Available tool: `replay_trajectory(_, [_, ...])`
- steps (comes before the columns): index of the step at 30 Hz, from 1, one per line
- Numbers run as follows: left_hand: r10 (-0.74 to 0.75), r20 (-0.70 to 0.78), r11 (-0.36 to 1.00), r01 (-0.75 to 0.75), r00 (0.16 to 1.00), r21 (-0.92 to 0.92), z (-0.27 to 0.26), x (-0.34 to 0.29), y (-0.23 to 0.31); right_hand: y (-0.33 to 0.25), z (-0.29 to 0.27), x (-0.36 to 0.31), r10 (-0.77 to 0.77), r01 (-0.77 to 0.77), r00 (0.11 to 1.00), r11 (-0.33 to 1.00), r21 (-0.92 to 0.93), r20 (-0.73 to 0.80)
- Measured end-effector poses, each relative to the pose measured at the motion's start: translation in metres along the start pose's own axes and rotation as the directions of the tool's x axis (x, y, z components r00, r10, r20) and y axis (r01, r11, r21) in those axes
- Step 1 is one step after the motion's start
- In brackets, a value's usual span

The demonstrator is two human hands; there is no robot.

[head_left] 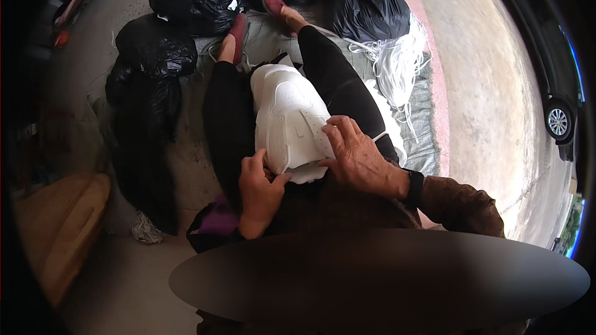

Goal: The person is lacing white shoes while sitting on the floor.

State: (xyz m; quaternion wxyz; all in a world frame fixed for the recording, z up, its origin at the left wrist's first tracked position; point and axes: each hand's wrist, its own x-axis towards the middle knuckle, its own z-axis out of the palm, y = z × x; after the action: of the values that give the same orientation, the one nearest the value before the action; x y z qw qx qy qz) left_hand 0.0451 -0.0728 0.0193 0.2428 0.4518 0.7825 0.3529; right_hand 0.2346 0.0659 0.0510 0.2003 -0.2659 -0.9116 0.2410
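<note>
White shoe uppers (288, 111) lie in a stack on my lap between my thighs, toe end away from me. Rows of small lace holes run along the top one's flaps. My left hand (259, 193) pinches its near left edge between thumb and fingers. On the other side, my right hand (360, 156) grips the right eyelet flap, fingers on top and thumb near the opening. How many uppers are stacked is hidden. Beyond my right knee hangs a bundle of white shoelaces (397, 65).
Several black plastic bags (195, 0) ring my feet, with more along the left. A grey-green sheet (424, 121) covers the ground under me. A wooden piece (68, 223) stands at the lower left. Past a pink strip (438, 87), a dark car (549, 87) is parked on the right.
</note>
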Motion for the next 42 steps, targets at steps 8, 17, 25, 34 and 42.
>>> replay_trajectory(8, [0.059,0.207,0.979,-0.097,0.977,0.178,0.035,0.059,-0.031,0.044,0.06,0.03,0.08,-0.025,0.919,0.989,-0.146,0.385])
replay_trajectory(17, [-0.321,0.336,0.929,0.364,0.885,-0.071,0.041,0.084,-0.005,0.05,0.05,0.058,0.108,-0.097,0.949,0.994,-0.052,0.297])
replay_trajectory(25, [-0.155,0.48,0.917,-0.055,0.863,0.395,0.004,0.075,0.028,0.177,-0.027,-0.003,0.463,-0.414,0.872,0.872,0.262,-0.16])
replay_trajectory(34, [-0.411,0.315,0.912,0.383,0.855,0.149,-0.017,0.087,0.014,0.388,0.071,-0.085,0.877,-0.861,0.469,0.48,-0.167,0.104])
replay_trajectory(42, [-0.255,0.326,0.966,0.224,0.91,0.132,-0.023,0.104,0.027,0.391,0.078,-0.062,0.901,-0.864,0.423,0.434,-0.254,0.1])
